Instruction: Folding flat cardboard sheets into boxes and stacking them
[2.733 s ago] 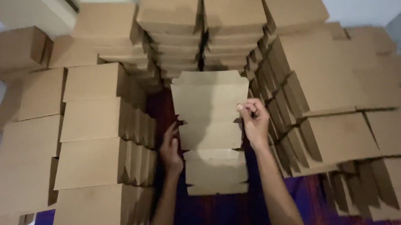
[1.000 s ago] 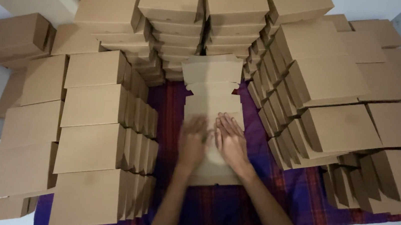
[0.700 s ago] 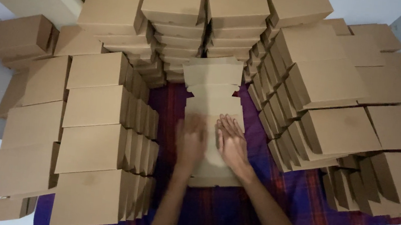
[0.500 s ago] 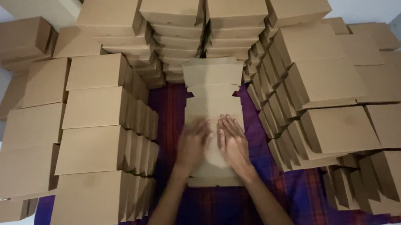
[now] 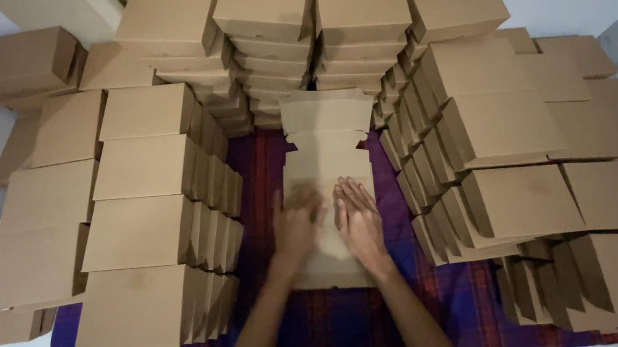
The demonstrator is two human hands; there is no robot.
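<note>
Palms of two hands, left hand [image 5: 296, 222] and right hand [image 5: 356, 221], press flat, fingers spread, on one unfolded cardboard blank [image 5: 325, 164].

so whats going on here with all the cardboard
A person is kneeling or sitting over a flat, unfolded cardboard box blank that lies on a purple plaid cloth. Both palms are pressed flat on it: the left hand, blurred, and the right hand beside it. Stacks of folded brown boxes surround the spot, to the left, at the back and on the right. Neither hand grips anything.
</note>
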